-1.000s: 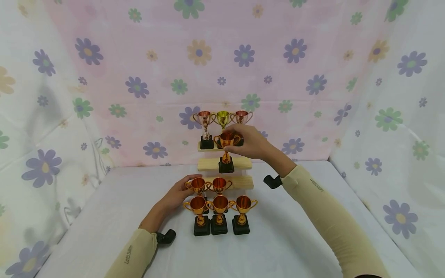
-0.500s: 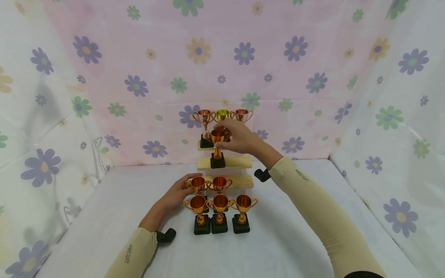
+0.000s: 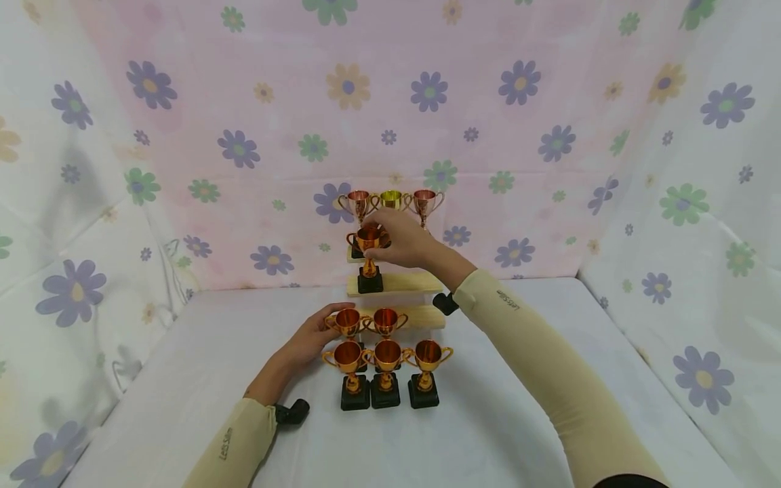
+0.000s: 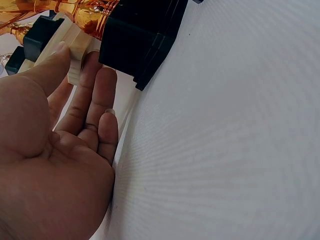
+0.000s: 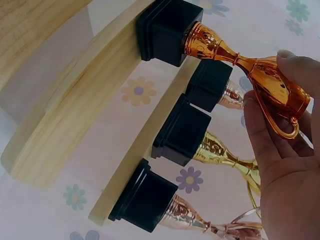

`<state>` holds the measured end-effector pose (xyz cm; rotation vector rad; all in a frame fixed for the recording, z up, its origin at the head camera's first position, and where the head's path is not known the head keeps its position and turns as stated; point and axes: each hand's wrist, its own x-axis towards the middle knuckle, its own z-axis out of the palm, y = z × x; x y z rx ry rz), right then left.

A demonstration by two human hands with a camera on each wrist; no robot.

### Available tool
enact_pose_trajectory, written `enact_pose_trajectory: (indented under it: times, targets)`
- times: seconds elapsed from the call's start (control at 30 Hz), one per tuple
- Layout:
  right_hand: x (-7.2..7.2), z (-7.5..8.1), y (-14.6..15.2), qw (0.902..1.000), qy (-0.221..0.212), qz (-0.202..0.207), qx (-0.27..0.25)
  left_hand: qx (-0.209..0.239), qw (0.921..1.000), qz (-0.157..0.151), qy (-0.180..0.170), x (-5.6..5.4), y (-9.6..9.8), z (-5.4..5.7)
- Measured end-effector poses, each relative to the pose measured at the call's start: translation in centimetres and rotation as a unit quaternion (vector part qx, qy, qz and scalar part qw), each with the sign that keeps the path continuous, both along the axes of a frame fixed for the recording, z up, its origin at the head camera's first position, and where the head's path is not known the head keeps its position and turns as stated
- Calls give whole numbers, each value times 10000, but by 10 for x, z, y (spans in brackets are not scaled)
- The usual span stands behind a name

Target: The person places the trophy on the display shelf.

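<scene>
My right hand grips an orange-gold trophy by its cup, fingers and thumb around the bowl. In the right wrist view the trophy's black base meets the middle plank of a wooden tiered stand; in the head view it is at that plank's left end. My left hand is at the left end of the lowest plank. There, in the left wrist view, its thumb presses the wood, with fingers curled behind. Two orange-gold trophies stand close beside this hand, partly hidden by the front row.
Three trophies stand on the top plank: a pink one, a yellow-gold one and another pink one. Several orange-gold trophies stand on the white tabletop before the stand. A flowered cloth hangs behind.
My right hand has carried the orange-gold trophy left and slightly down, from mid-stand to the middle plank's left end. My left hand has stayed in place.
</scene>
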<state>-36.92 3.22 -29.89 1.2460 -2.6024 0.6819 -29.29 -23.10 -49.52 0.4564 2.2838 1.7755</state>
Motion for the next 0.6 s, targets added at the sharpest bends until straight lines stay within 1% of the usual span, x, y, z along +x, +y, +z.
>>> enact_pose_trajectory:
  times: [0.3, 0.6]
  targets:
    - [-3, -3, -8, 9995, -283, -70, -72, 73, 9999, -42, -63, -1, 0, -1]
    - [-1, -2, -12, 9992, -328, -169, -146, 123, 9999, -80, -16, -2, -1, -2]
